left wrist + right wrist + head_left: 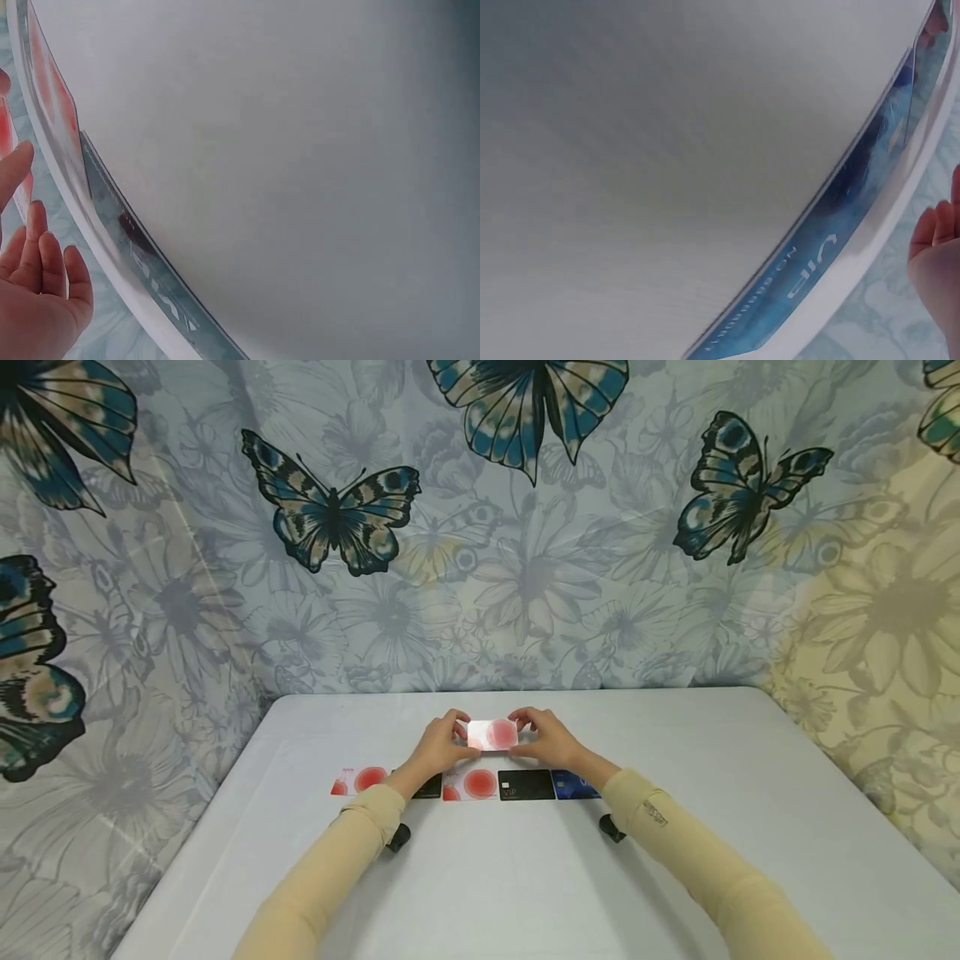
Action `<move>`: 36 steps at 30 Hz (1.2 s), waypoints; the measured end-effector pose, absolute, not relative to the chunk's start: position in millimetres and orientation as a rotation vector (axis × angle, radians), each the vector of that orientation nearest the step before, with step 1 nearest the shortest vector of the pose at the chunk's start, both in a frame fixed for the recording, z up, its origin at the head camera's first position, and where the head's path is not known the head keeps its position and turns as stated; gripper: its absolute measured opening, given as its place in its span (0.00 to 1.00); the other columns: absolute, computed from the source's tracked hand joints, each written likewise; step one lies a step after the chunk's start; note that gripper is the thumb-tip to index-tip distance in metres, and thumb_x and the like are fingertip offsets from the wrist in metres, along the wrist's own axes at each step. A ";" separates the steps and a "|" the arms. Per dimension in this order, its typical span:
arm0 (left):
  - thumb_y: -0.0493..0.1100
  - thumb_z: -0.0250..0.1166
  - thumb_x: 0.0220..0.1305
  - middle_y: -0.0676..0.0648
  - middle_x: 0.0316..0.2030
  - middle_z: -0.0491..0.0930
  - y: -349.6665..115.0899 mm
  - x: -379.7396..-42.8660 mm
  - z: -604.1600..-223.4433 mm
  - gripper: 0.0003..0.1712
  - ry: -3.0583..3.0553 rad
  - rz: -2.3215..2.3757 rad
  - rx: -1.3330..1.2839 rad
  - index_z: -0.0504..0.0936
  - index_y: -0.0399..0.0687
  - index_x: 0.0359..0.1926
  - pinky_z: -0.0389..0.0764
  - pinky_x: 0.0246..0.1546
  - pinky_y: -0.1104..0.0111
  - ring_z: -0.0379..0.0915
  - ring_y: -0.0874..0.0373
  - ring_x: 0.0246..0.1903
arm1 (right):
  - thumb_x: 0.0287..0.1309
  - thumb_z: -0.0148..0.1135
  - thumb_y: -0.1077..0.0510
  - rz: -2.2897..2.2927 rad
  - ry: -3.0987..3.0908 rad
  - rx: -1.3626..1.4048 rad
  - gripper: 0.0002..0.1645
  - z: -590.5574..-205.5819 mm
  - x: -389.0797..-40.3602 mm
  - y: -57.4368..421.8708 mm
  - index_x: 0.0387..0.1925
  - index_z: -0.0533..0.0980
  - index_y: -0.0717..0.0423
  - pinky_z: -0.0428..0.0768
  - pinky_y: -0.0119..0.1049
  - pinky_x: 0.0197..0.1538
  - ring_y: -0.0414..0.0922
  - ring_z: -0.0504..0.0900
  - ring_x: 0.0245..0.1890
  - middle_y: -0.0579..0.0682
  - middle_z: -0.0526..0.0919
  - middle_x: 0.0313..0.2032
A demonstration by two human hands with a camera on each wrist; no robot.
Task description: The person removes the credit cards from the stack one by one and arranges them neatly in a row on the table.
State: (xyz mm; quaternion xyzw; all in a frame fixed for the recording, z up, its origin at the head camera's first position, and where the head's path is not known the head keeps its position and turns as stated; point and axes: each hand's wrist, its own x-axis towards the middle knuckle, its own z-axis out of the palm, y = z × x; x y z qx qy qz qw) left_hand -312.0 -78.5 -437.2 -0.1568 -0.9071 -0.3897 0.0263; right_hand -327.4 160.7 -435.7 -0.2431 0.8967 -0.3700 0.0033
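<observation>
A white card with a pink-red circle (492, 735) is held up above the table by both hands. My left hand (437, 746) pinches its left edge between thumb and fingers, and my right hand (553, 740) pinches the right edge. Below it a row of cards lies flat: a red-and-white card (370, 779) at the left, a black card (427, 788) partly hidden by the left forearm, another red-and-white card (479, 785), a black VIP card (527, 785), and a blue VIP card (575, 784) partly covered by the right forearm. The right wrist view shows the blue card (810, 262) close up.
The white table (495, 893) reaches back to a butterfly-and-flower cloth backdrop (525, 585). Small black wrist devices show under both cuffs, the left one (400, 837) and the right one (611, 828). Shadows of the arms fall across the tabletop.
</observation>
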 end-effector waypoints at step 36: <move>0.51 0.79 0.47 0.55 0.30 0.76 -61.6 -247.1 -430.1 0.31 -2.887 -1.105 -0.643 0.75 0.45 0.48 0.70 0.35 0.69 0.65 0.60 0.34 | 0.47 0.77 0.50 -1.145 2.779 -0.808 0.30 -440.7 -258.5 198.9 0.53 0.77 0.48 0.69 0.39 0.43 0.47 0.70 0.40 0.42 0.78 0.39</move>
